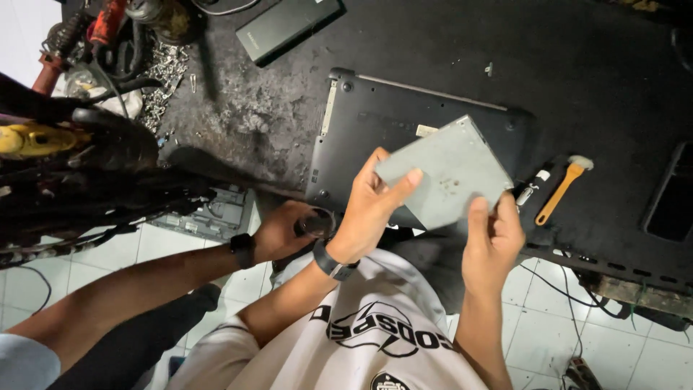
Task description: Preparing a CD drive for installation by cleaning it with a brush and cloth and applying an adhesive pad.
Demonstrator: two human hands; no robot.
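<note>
Flat grey rectangular metal drive casing (pixel 446 172) clamped edgewise between left hand (pixel 369 209) and right hand (pixel 492 237) grips; probably stiff, light, smooth-faced, best pinched at opposite edges.

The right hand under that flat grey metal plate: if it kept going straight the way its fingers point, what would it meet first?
Probably the black laptop base lying upside down on the dark bench; the right hand points up past the flat grey metal plate toward it, though depth is hard to judge.

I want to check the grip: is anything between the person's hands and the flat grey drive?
Nothing visible. Left hand and right hand grip the grey drive directly, above the laptop; another person's hand stays apart.
</note>
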